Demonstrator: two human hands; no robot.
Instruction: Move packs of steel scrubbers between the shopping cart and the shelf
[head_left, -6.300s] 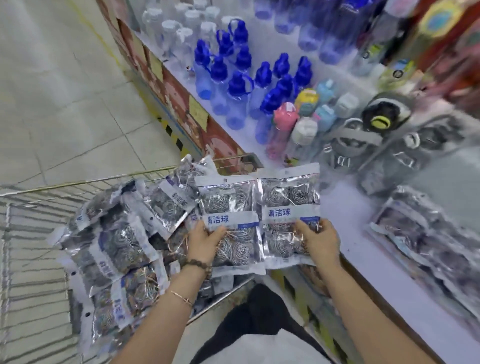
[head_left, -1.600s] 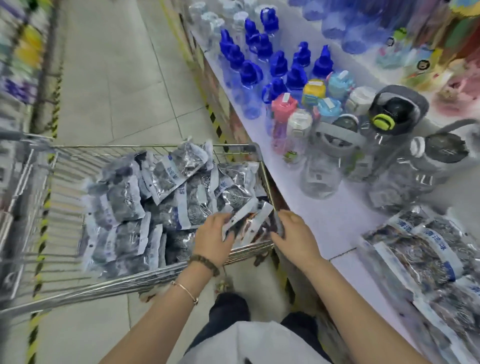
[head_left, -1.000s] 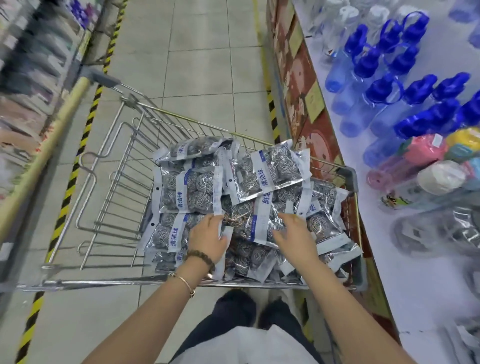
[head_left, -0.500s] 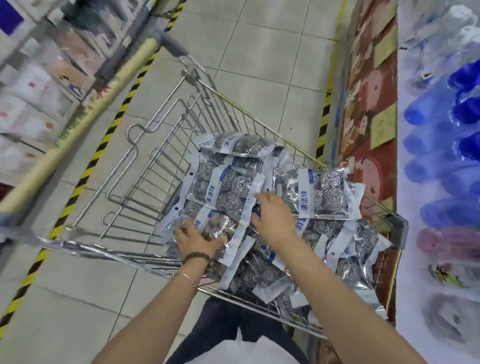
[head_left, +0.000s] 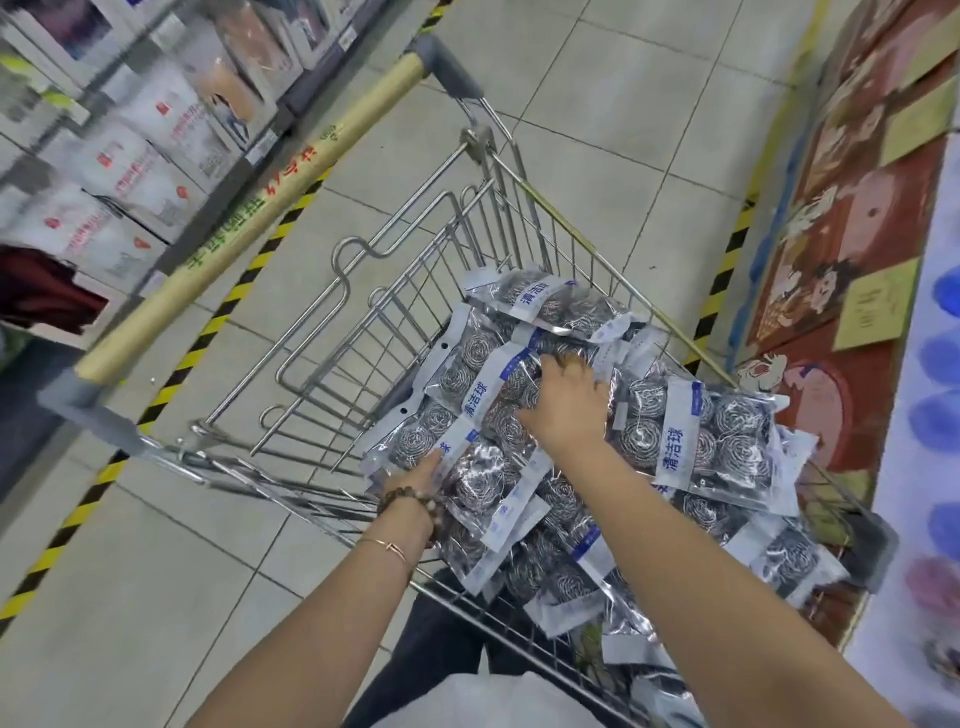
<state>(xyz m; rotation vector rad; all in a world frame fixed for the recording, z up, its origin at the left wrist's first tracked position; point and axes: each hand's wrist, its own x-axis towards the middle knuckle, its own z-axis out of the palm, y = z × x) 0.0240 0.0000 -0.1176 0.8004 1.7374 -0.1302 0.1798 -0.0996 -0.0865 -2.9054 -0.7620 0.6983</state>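
Observation:
A wire shopping cart holds a heap of clear packs of steel scrubbers with white and blue labels, piled at its near right end. My right hand lies on top of one pack in the middle of the heap, its fingers curled over the pack's far edge. My left hand grips the near left corner of the heap, thumb on a white label band and fingers tucked out of sight below. The shelf runs along the right edge.
The cart's tan handle crosses the upper left, and its far half shows bare wire. Boxed goods fill the racks at the left. Yellow and black tape marks the tiled floor. Blurred blue bottles stand on the shelf.
My view has swung from the shelf down onto the cart. Both hands have gone deeper into the heap, the right one further across the top pack and the left one to its near corner.

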